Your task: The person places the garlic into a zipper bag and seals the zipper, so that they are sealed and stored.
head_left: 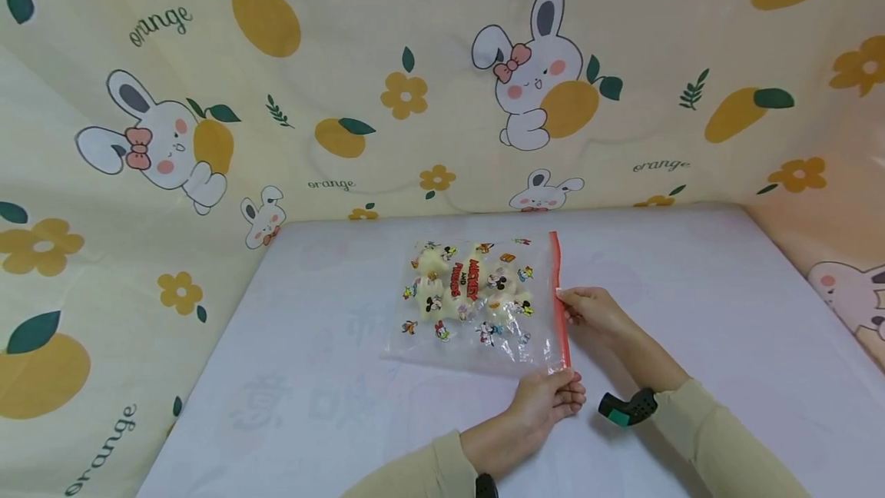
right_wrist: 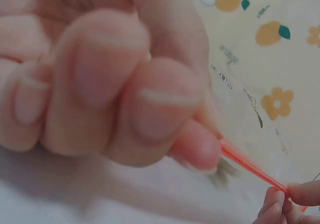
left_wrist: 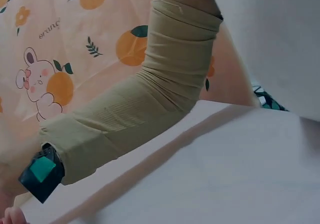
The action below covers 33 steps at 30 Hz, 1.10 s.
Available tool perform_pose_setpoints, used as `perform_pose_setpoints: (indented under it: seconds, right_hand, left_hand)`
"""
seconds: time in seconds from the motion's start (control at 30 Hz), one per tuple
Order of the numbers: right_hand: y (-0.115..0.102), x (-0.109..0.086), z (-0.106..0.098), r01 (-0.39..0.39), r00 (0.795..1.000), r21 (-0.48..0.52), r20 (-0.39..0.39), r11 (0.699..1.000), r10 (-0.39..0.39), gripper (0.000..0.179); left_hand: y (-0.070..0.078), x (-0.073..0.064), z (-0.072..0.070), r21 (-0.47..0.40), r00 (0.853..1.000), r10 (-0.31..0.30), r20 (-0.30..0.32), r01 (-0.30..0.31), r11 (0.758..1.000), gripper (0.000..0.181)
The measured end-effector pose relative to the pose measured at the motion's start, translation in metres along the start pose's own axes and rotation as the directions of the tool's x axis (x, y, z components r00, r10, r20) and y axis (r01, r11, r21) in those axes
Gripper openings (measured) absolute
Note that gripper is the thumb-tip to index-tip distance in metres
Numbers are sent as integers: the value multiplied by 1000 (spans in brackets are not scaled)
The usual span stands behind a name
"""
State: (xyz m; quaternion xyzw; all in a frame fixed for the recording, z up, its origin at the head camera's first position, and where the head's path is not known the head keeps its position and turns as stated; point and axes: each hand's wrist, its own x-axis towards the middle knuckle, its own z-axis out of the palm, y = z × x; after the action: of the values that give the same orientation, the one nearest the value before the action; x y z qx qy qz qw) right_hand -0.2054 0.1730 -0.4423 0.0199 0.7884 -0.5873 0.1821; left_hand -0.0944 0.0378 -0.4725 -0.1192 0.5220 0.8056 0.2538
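Note:
A clear zip bag [head_left: 449, 352] with a red zip edge and printed cartoon figures lies on the table, its red edge on the right. Several pale yellow pieces [head_left: 432, 260] show inside it; the plastic and prints partly hide their kind. At the near end of the red edge, my left hand [head_left: 528, 410] pinches the bag's corner. My right hand [head_left: 598, 313] grips the same edge farther up, thumb and index finger on the strip. Close up in the right wrist view, curled right-hand fingers [right_wrist: 100, 94] hold the red strip [right_wrist: 252, 167], with the left hand [right_wrist: 280, 206] beyond.
The white-covered table [head_left: 297, 313] spreads around the bag. Behind it hangs a cream cloth [head_left: 442, 144] printed with rabbits and oranges. A black wrist camera [head_left: 628, 408] sits on the right wrist; the right sleeve [left_wrist: 125, 114] fills much of the left wrist view.

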Motion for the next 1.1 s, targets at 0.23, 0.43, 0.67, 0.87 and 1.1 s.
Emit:
perform_pose_setpoints:
  seconds: [0.23, 0.43, 0.67, 0.87, 1.1]
  right_hand:
    - [-2, 2, -2, -2, 1000, 33, 1, 999, 2, 33]
    - [-3, 3, -2, -10, 1000, 38, -1, 999, 10, 32]
    - [-2, 6, -5, -17, 1000, 49, -7, 999, 18, 30]
    - [-2, 9, -6, -10, 1000, 59, -20, 998, 11, 23]
    - [-4, 12, -9, -9, 1000, 39, 1, 999, 9, 31]
  left_hand:
    - [1, 1, 1, 1, 1000, -8, -13, 8, 1000, 25]
    - [1, 1, 1, 9, 1000, 5, 0, -5, 1000, 23]
    - [-2, -1, 1, -1, 1000, 27, 11, -27, 1000, 18]
    - [-3, -3, 3, 1, 999, 39, 12, -39, 999, 20]
    - [-1, -1, 6, -12, 1000, 23, 0, -23, 1000, 20]
